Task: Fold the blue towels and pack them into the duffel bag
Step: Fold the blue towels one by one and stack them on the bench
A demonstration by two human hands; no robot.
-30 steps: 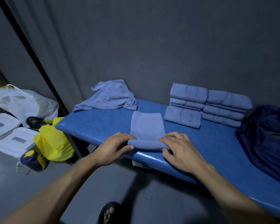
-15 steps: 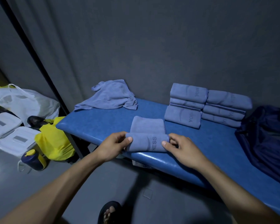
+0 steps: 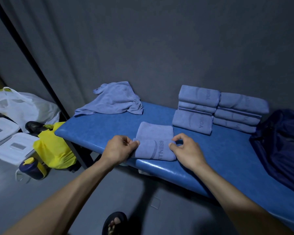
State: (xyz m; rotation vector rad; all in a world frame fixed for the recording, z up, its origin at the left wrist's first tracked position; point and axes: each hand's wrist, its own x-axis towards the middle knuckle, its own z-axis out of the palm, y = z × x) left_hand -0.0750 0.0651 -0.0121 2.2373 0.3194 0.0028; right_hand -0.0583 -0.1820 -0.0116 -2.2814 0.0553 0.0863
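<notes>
Half-folded blue towel point(image 3: 154, 144): near front edge of blue bench point(image 3: 227, 150), "FITNESS" print up. Left hand point(image 3: 120, 149) pinches its left edge; right hand point(image 3: 185, 150) pinches right edge. Folded towel stacks point(image 3: 217, 108) behind; crumpled towel point(image 3: 114, 99) rear left; duffel bag point(image 3: 282, 143) at right end.

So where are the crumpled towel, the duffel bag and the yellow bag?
crumpled towel point(image 3: 114, 100), head view, middle of heap.
duffel bag point(image 3: 282, 143), head view, dark fabric side.
yellow bag point(image 3: 55, 150), head view, front face.
</notes>
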